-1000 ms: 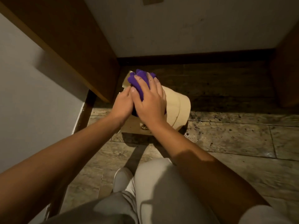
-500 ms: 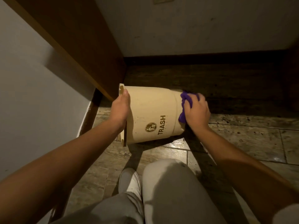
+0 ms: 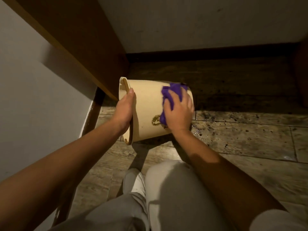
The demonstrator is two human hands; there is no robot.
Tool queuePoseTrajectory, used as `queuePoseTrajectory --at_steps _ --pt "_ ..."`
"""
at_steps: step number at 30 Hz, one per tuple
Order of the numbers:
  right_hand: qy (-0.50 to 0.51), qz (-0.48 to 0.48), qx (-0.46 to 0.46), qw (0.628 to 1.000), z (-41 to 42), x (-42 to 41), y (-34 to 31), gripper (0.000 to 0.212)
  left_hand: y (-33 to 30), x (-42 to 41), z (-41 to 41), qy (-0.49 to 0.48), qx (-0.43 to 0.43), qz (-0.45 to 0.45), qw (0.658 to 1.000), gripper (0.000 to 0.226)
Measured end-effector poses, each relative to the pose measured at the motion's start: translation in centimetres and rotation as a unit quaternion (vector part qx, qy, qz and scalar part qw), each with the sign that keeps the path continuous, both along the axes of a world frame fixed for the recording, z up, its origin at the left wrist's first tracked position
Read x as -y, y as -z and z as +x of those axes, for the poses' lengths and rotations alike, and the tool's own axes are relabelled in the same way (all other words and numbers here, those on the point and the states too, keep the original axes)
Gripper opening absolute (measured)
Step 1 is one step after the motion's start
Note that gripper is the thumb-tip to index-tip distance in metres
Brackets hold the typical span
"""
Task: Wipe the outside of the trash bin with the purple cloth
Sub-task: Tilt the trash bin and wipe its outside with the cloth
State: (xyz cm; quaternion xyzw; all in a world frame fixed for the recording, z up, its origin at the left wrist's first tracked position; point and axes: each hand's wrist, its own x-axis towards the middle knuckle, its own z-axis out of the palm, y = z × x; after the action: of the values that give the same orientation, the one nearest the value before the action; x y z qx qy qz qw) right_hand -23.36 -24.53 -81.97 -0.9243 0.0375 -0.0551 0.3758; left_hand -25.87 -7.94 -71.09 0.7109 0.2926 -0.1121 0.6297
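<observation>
The cream trash bin [image 3: 146,105] lies on its side on the floor, its open rim facing left and its base to the right. My left hand [image 3: 125,108] grips the rim at the left end. My right hand [image 3: 179,112] presses the crumpled purple cloth [image 3: 171,93] flat against the bin's upper side wall near the base. The hand and cloth cover the lettering; only part of the round gold logo [image 3: 155,120] shows.
A brown wooden panel [image 3: 80,40] slants down to the bin's rim at the left, with a dark leg [image 3: 95,109] below it. A white wall [image 3: 200,22] and dark skirting close the back. My knees and a white shoe [image 3: 134,182] are just in front on the speckled tile floor.
The bin went from tipped toward me to lying sideways. My right hand, with the cloth, moved out to the base end, then back left over the lettering. My left hand stays on the rim.
</observation>
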Motion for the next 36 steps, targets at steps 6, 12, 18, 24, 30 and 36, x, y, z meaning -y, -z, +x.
queuePoseTrajectory --at_steps 6,12,18,24,30,36 --pt "0.071 0.026 -0.101 0.992 1.9 5.5 2.6 0.039 -0.6 -0.3 0.6 -0.048 -0.007 0.034 0.998 0.066" --pt "-0.022 0.142 0.069 0.987 2.1 1.9 -5.3 0.039 -1.9 -0.5 2.8 0.060 0.005 -0.031 0.998 0.038" --pt "-0.077 0.091 0.049 0.992 -0.2 -4.5 -6.8 0.044 -0.6 2.3 1.3 0.076 -0.002 -0.043 0.996 0.051" --pt "-0.034 -0.005 0.035 0.999 -0.8 -2.1 -0.6 0.045 0.0 0.8 0.7 0.006 -0.021 0.028 0.999 0.056" --pt "0.068 -0.026 -0.153 0.986 -0.9 3.7 5.8 0.039 0.9 -1.4 0.1 -0.064 -0.054 0.068 0.994 0.072" --pt "0.068 0.098 -0.048 0.992 0.5 5.1 2.0 0.038 0.4 -1.9 -0.3 0.053 -0.050 -0.022 0.997 0.048"
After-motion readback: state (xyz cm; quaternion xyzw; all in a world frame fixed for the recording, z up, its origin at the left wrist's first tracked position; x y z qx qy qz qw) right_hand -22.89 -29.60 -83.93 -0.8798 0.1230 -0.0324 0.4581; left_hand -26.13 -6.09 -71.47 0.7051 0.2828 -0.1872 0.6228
